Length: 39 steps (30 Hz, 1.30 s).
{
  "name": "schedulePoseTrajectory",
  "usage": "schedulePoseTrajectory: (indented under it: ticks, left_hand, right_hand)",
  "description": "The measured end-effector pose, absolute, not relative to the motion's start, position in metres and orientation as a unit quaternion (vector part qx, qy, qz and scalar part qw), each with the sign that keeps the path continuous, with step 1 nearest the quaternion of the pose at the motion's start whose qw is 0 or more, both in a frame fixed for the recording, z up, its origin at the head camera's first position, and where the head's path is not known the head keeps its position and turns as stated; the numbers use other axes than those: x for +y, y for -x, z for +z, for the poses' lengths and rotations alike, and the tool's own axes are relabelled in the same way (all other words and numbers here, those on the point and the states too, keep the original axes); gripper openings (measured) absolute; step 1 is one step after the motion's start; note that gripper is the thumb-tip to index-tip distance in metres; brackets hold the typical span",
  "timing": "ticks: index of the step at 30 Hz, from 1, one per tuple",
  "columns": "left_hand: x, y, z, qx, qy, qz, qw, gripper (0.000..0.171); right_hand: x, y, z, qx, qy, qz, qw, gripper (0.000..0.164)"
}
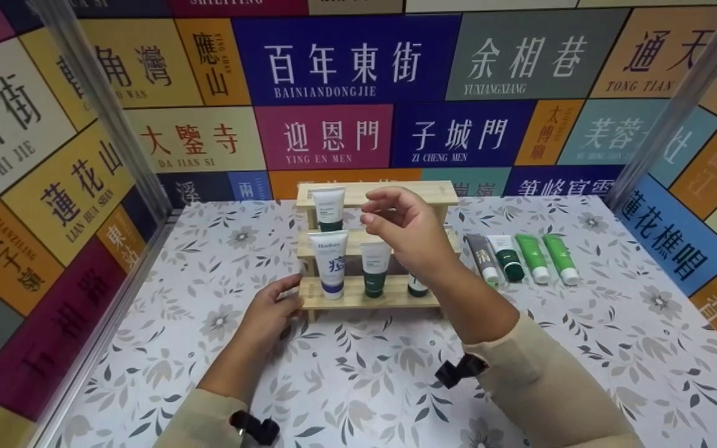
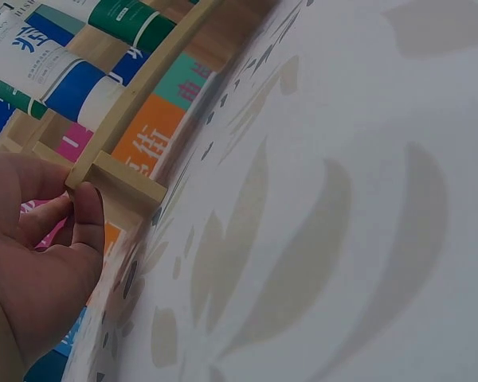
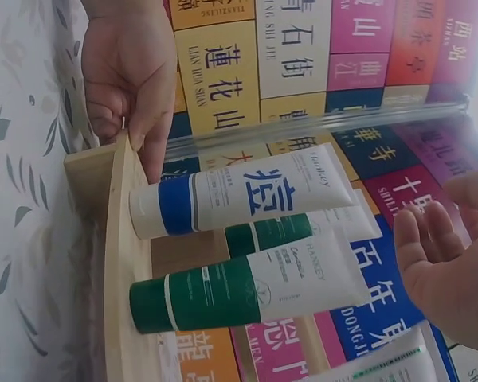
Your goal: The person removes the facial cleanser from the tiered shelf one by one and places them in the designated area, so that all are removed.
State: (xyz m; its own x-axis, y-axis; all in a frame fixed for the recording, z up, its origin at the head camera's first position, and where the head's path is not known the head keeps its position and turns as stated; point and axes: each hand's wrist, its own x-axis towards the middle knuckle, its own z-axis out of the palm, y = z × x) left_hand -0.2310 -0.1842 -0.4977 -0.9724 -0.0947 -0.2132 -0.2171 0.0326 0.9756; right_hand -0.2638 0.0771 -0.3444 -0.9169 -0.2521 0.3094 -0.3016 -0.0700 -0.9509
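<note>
A stepped wooden rack (image 1: 383, 194) stands on the table with squeeze tubes upright on it. My left hand (image 1: 273, 303) pinches the left end of its lowest shelf (image 2: 135, 103) between thumb and fingers. My right hand (image 1: 411, 233) is raised in front of the upper tiers, fingers loosely bent with nothing in them. A white-and-blue tube (image 1: 332, 264) and a white-and-green tube (image 1: 374, 267) stand on the lowest shelf. My right wrist partly hides another green-capped tube (image 1: 417, 285) there. Behind the blue one, a white-and-green tube (image 1: 330, 206) stands higher up.
Right of the rack, a grey tube (image 1: 482, 256), a white-and-green tube (image 1: 506, 256) and two bright green tubes (image 1: 533, 258) lie in a row on the leaf-patterned tabletop (image 1: 358, 379). Sign-printed walls (image 1: 346, 62) enclose the back and sides.
</note>
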Motion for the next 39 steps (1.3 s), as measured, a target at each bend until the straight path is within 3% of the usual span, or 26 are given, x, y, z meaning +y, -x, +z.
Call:
schedulePoseTrajectory:
  ticks: [14,26,39]
  left_hand:
    - [-0.183,0.231,-0.498,0.705,0.105,0.700,0.042,0.052]
    - [-0.183,0.232,-0.498,0.706,0.112,0.698,0.045,0.052]
    - [-0.184,0.233,-0.500,0.712,0.107,0.693,0.048,0.052]
  right_hand:
    - [0.046,0.303,-0.343,-0.747,-0.160,0.644,0.038,0.031]
    - [0.033,0.313,-0.338,-0.777,-0.125,0.616,0.013,0.032]
    - [0.027,0.319,-0.333,-0.813,-0.124,0.569,0.004,0.020]
